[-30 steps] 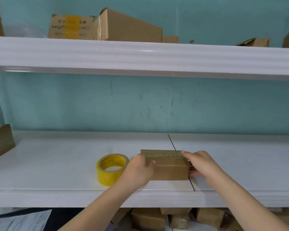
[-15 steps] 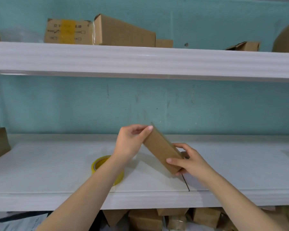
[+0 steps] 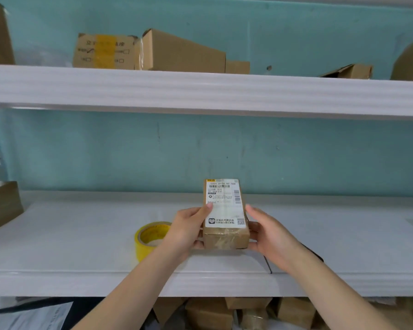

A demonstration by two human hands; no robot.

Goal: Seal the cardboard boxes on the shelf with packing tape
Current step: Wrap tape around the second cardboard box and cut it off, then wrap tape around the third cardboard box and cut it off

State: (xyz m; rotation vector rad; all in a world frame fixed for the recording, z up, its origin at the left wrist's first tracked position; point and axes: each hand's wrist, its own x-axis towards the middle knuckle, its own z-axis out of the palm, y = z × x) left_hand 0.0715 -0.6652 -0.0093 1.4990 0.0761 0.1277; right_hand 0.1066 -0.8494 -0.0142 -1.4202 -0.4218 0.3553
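The left hand [image 3: 188,231] grips the box [image 3: 225,239] by its left edge, thumb on the label [image 3: 224,210]; the right hand [image 3: 271,234] clasps its right edge. The box is over the shelf [image 3: 69,253], a tape roll [image 3: 142,244] just left of it.

I'm holding the box [image 3: 224,210] between my left hand [image 3: 188,227] and right hand [image 3: 267,234], over the front of the middle shelf [image 3: 81,234]. The tape [image 3: 150,236] is lying on that shelf just left of my left hand, partly behind it. An end box [image 3: 0,206] is sitting at the shelf's far left. Top boxes [image 3: 184,53] are resting on the top shelf [image 3: 200,91] above, and low boxes [image 3: 224,313] are lying beneath.
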